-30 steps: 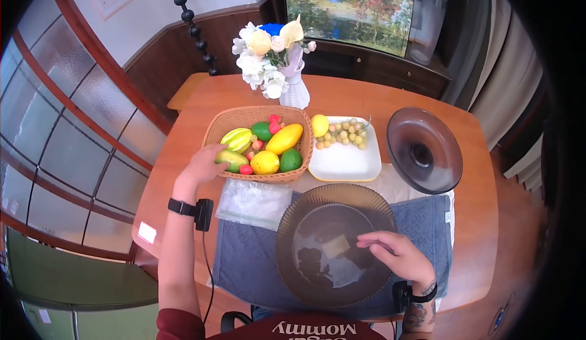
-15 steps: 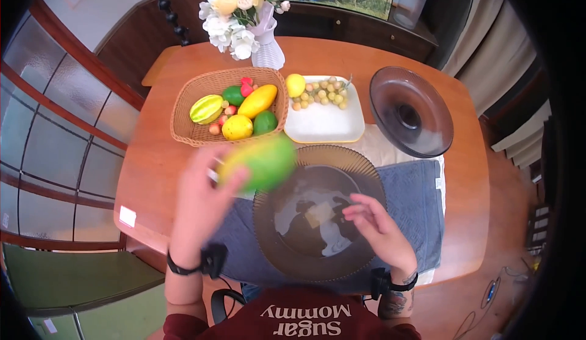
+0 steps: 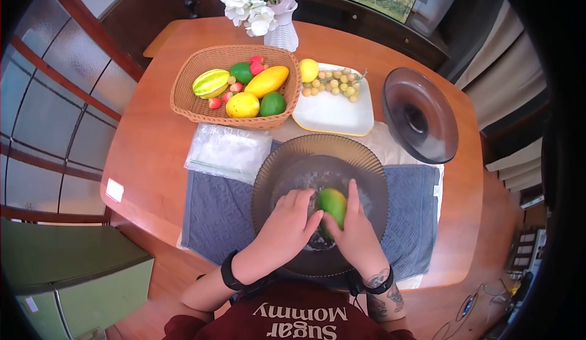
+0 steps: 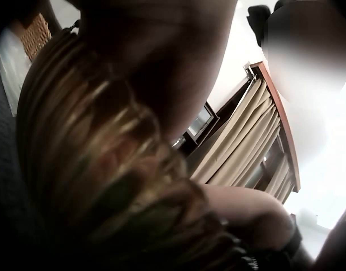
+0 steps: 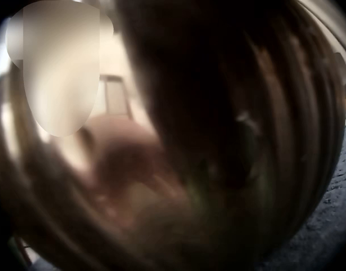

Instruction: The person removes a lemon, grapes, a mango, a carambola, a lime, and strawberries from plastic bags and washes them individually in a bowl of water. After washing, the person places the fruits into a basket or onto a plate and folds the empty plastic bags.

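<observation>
A green and yellow mango lies between the two hands, inside a large ribbed, smoky glass bowl that has water in it. The right hand holds the mango's near side, its thumb across the fruit and its index finger extended along the right. Beside the mango on the left, the left hand has relaxed fingers over the bowl; whether its thumb touches the fruit cannot be told. The ribbed bowl wall fills much of the left wrist view, and blurred glass hides the grip in the right wrist view.
Behind the bowl stand a wicker basket of fruit and a white tray with grapes and a lemon. A dark glass lid or dish, a vase, a plastic bag and a blue towel are around them.
The left hand took the mango out of the basket and carried it right and toward the body into the bowl. The right hand has moved slightly left and now holds the mango.
</observation>
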